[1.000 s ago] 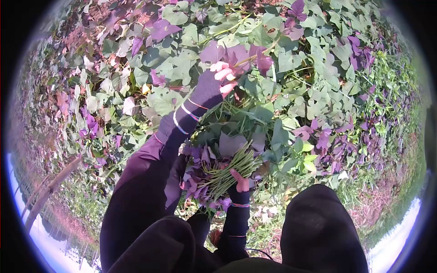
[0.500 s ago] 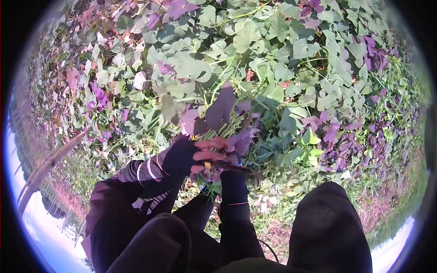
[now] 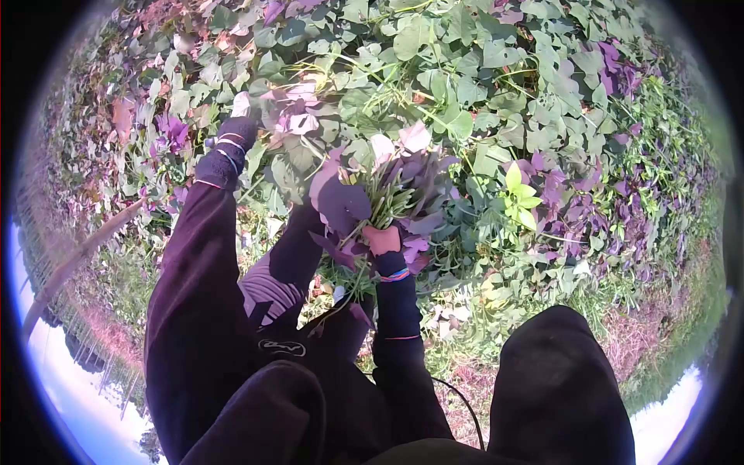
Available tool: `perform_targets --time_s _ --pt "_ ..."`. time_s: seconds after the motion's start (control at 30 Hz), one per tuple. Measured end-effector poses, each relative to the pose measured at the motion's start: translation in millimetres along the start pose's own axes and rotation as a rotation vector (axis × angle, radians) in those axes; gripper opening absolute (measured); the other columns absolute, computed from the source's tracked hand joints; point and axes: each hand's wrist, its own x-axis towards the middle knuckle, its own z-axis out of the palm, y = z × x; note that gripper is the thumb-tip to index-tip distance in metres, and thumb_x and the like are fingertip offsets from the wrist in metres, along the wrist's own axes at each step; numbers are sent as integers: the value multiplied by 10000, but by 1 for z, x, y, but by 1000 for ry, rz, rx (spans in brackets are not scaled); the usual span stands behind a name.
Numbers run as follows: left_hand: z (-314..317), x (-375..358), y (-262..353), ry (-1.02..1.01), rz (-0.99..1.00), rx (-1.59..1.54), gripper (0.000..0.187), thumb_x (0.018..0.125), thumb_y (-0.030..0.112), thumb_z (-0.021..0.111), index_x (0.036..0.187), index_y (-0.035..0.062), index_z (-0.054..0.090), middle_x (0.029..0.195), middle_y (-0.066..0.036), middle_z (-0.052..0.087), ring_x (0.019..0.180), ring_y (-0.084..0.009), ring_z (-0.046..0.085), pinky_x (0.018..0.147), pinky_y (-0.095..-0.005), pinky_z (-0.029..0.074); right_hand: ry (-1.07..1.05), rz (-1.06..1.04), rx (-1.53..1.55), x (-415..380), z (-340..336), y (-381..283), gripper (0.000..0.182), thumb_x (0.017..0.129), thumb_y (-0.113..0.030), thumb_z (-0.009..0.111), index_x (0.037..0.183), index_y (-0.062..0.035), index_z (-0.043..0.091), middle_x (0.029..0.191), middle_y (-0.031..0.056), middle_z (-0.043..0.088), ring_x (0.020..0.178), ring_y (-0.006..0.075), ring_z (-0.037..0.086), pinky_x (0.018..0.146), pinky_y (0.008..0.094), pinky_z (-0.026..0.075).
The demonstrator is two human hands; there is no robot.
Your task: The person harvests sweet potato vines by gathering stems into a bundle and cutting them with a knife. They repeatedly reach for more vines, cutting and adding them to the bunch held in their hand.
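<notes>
My right hand (image 3: pixel 384 240) is closed around a bunch of leafy stems (image 3: pixel 395 198), with purple and green leaves fanning out above the fist. Coloured bands circle that wrist. My left hand (image 3: pixel 242 130), in a dark covering, is stretched out to the upper left among the leaves, beside a pale leaf (image 3: pixel 242 104). Its fingers are hidden, so their grip does not show. Several pale elastic bands (image 3: pixel 225 147) ring the left wrist.
Dense heart-shaped green leaves (image 3: pixel 465 85) cover the ground ahead, with purple leaves (image 3: pixel 554 194) to the right. A wooden stick (image 3: pixel 85 248) slants at the left. My dark-clothed knee (image 3: pixel 562 364) is at the lower right, with dry grass (image 3: pixel 477 380) near it.
My left hand has left the bunch and reached to the upper left. My right hand still holds the bunch, now spread more openly to view. The view has tipped slightly downward.
</notes>
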Motion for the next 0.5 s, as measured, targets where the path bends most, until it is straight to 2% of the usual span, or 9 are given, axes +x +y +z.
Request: perform_targets --time_s 0.13,0.17,0.2,0.23,0.3,0.37,0.4,0.47,0.5 --pt "7 -57 -17 637 92 -560 271 709 193 561 957 85 549 732 -157 599 702 -278 589 607 -354 453 69 -38 223 -63 -26 4 160 698 -44 558 839 27 588 758 87 619 674 147 583 607 266 447" --pt "-12 -83 9 727 86 -665 190 715 139 555 879 43 539 721 -152 581 665 -279 574 609 -351 448 144 -399 -3 -62 -28 31 172 728 -84 540 863 12 585 822 100 610 702 172 585 610 290 453" --pt "-54 -131 46 571 248 -981 177 710 192 592 786 46 527 640 -116 548 583 -206 540 563 -301 427 229 -755 -242 -68 -30 45 188 757 -123 522 887 -2 582 887 113 601 731 197 586 614 313 459" --pt "-67 -157 76 378 289 -1296 224 725 261 613 729 59 514 597 -63 517 541 -138 486 533 -270 400 183 -704 -67 -81 -29 43 214 749 -92 517 942 -10 563 954 127 578 810 221 567 682 324 445" --pt "-97 -212 129 173 356 -1252 254 735 292 625 715 66 512 580 -27 497 553 -104 472 538 -258 393 210 -654 11 -111 -27 33 328 722 -40 533 1048 -5 512 1029 151 544 948 258 518 829 337 390" --pt "-92 -236 173 273 509 -1209 265 712 298 653 727 82 500 604 4 480 556 -83 439 504 -239 365 352 -870 -136 -130 -25 36 366 732 -53 542 1092 -16 485 1077 144 515 986 263 494 886 350 354" --pt "-79 -239 189 264 548 -1346 242 695 250 665 751 81 501 633 3 481 578 -90 448 518 -245 371 256 -757 323 -139 -19 34 404 757 -98 519 1148 -35 441 1151 151 461 1054 285 443 919 365 326" --pt "-62 -235 210 260 596 -1476 227 668 153 668 804 82 500 677 6 480 598 -101 457 532 -253 377 686 -1118 -500 -163 -25 19 454 699 -79 536 1133 8 432 1099 199 468 994 323 471 880 367 367" --pt "-66 -238 216 285 594 -1475 239 658 104 660 834 84 499 691 11 476 597 -104 457 531 -256 377 565 -1049 -354 -189 -33 5 418 710 -83 535 1111 9 462 1007 204 522 931 339 508 840 378 395"
